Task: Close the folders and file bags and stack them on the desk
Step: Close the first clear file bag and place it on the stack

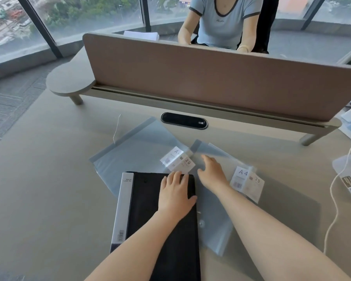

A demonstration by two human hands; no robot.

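A closed black folder (142, 207) with a grey-white spine lies on the desk (49, 189) in front of me. My left hand (175, 194) rests flat on its far right corner, fingers spread. A translucent blue file bag (136, 151) with an A4 label lies behind the folder, its flap open. A second translucent file bag (215, 224) with an A4 label and a snap button lies to the right, partly under the folder. My right hand (212, 172) hovers open over this bag's upper part, beside its blurred flap (211, 150).
A brown divider screen (211, 78) on a low shelf crosses the back of the desk, with a black cable port (184, 120) before it. A person sits behind the screen. A white charger and cable (349, 183) and other items lie at the right edge.
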